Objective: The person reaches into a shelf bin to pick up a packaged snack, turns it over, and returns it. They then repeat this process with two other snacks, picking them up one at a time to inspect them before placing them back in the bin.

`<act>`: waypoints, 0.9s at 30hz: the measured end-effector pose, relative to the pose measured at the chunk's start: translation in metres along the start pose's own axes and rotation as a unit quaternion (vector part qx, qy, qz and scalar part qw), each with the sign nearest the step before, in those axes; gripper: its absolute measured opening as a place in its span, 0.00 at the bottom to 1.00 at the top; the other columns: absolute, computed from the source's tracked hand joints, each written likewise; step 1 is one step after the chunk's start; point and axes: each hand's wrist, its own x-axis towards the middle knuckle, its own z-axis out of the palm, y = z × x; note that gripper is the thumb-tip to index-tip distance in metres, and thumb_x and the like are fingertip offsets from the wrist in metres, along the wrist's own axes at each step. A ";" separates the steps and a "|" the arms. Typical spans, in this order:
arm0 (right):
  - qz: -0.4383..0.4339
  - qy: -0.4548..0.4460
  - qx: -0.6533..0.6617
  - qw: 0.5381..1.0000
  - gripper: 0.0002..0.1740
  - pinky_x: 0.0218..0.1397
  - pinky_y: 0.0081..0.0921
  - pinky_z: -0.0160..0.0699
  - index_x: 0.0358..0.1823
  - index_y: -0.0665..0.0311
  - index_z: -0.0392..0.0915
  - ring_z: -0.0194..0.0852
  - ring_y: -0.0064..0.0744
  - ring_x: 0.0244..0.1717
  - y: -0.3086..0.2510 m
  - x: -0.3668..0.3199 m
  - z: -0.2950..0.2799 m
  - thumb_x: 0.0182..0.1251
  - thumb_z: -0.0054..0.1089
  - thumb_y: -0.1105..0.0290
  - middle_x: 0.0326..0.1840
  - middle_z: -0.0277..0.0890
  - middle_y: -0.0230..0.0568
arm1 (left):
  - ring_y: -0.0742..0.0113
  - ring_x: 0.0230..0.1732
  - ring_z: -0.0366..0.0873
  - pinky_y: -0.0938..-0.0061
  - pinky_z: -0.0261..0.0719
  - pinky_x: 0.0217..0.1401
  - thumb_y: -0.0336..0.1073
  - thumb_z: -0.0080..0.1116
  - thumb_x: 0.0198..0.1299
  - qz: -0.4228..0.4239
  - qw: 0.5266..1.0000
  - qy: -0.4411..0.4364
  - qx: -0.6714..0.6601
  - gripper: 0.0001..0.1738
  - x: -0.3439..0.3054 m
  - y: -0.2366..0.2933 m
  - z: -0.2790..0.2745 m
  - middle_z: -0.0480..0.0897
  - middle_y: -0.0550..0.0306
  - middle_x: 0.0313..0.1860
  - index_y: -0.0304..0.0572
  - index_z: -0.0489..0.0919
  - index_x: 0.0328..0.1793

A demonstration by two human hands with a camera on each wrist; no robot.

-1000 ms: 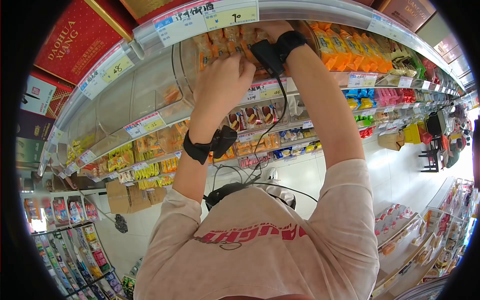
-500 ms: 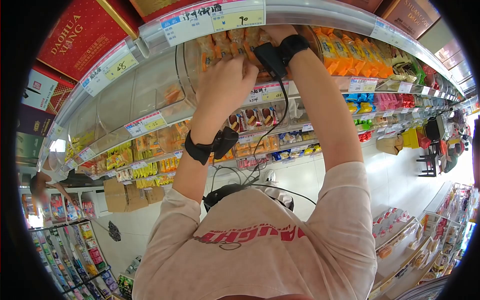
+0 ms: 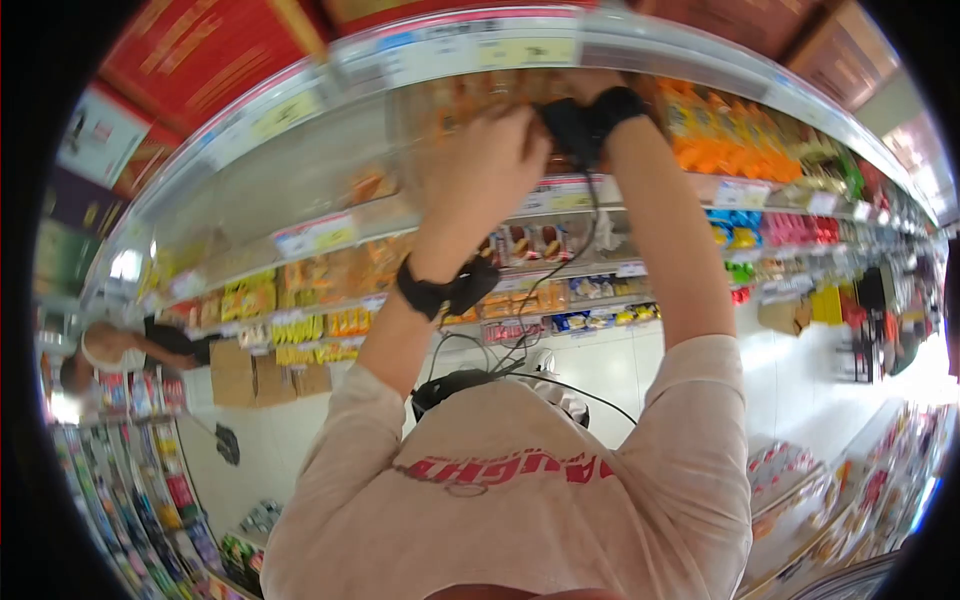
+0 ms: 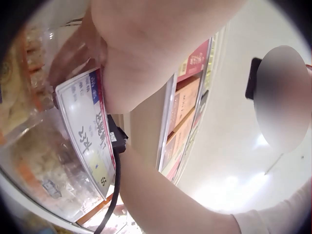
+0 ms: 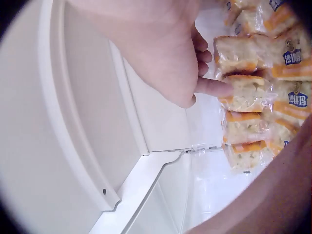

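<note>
Behind the shelf's front strip, the left hand reaches over the bin of orange-trimmed packets; its fingers are blurred in the head view and hidden in the left wrist view. Farther in is the right hand, mostly covered by its wrist camera in the head view. Its one extended finger touches a clear-wrapped packet in a stacked row, while the other fingers are bent. A price label stands in front of the bin in the left wrist view.
Orange packets fill the bin to the right. Red boxes stand on the shelf above. Cables hang from the right wrist. Another person is at the far left, near cardboard on the floor.
The head view has shifted, so shelf and hands appear farther right and lower. Both hands remain at the same bin. The other person at the left shows more fully.
</note>
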 end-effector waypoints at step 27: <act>-0.098 -0.188 -0.046 0.976 0.17 0.56 0.32 0.85 0.60 0.68 0.83 0.85 0.35 0.52 0.016 -0.004 -0.057 0.76 0.71 0.69 0.47 0.88 0.41 | 0.38 0.60 0.84 0.50 0.83 0.61 0.44 0.70 0.62 -0.151 0.987 0.045 0.042 0.24 -0.181 -0.258 0.052 0.84 0.39 0.64 0.41 0.84 0.61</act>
